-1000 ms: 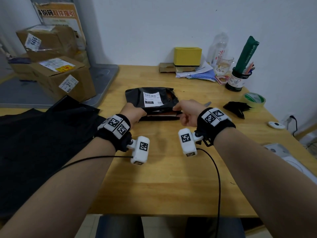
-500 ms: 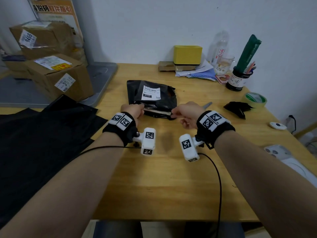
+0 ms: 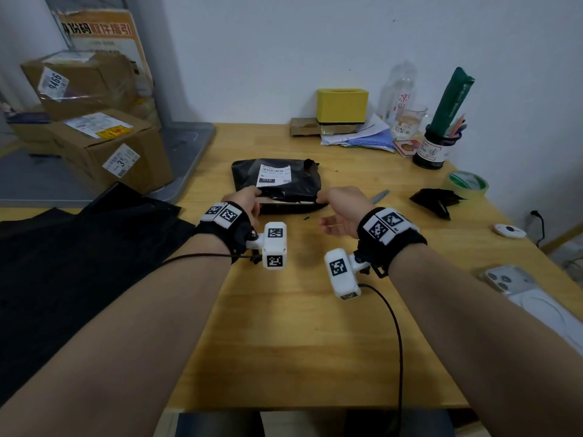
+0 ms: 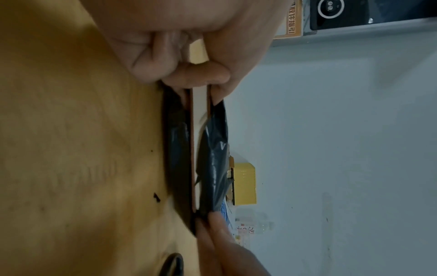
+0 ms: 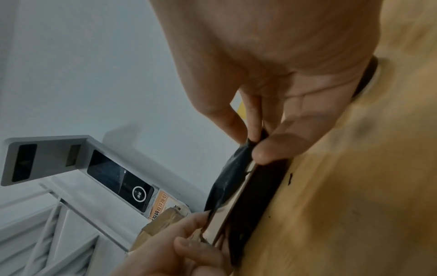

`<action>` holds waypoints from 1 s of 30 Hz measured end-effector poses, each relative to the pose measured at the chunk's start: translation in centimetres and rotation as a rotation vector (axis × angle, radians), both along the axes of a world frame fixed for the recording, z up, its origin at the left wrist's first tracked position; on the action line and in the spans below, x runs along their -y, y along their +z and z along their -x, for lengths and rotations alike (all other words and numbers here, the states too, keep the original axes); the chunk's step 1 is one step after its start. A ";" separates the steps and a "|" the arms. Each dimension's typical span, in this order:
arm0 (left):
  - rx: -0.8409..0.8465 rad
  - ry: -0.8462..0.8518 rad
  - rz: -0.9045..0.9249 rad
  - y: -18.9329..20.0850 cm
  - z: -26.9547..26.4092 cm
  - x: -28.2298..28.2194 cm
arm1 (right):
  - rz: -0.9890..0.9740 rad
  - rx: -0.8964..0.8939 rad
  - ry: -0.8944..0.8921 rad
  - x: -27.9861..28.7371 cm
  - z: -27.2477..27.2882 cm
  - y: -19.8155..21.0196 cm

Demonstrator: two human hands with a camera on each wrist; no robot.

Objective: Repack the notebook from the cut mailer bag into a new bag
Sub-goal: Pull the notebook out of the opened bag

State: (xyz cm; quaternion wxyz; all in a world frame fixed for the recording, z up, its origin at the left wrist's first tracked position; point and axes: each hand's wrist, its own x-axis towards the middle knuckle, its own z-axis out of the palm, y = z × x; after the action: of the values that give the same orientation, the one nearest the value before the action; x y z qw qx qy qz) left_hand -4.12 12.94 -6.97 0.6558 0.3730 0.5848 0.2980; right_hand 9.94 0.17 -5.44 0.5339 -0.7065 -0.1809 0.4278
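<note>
Most of the notebook (image 3: 285, 203) is hidden inside the cut mailer bag (image 3: 277, 179); only its pale near edge shows at the bag's open mouth. Both sets of fingertips are concealed by the knuckles in the head view. The left hand (image 3: 244, 201) pinches the notebook's corner together with the upper bag flap, thumb curled against fingers. The right hand (image 3: 339, 209) pinches the black film at the opposite corner. One bag lies on the table (image 3: 284, 326) at 12 o'clock from the wrists. One spare black bag (image 3: 72, 257) lies at 9 o'clock.
</note>
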 end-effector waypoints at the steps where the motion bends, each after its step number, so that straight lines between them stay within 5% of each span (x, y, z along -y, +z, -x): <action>1: -0.026 -0.013 -0.014 -0.2 0.2 0.0 | -0.022 -0.005 -0.026 -0.1 0.0 0.0; 7: 0.006 -0.071 0.007 -0.8 1.2 -0.6 | -0.260 -0.068 -0.186 -1.0 0.5 -0.3; 11: 0.063 -0.113 0.062 -1.1 1.5 -1.1 | -0.306 -0.311 -0.301 -1.2 0.5 -1.0; 18: 0.108 -0.129 0.121 -2.3 1.6 -1.5 | -0.148 -0.366 -0.179 -0.8 0.0 -1.3; 23: 0.129 -0.145 0.117 -2.5 1.7 -1.7 | -0.208 -0.318 -0.255 -0.8 0.0 -1.0; 30: 0.135 -0.197 0.074 -2.2 2.4 -1.3 | -0.343 -0.553 -0.259 -1.0 -0.5 -1.3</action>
State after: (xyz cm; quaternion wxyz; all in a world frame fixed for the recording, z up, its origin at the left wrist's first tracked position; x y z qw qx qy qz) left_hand -6.49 14.23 -9.14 0.7332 0.3833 0.5103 0.2347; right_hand 10.49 1.13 -6.76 0.7236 -0.4808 -0.0076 0.4951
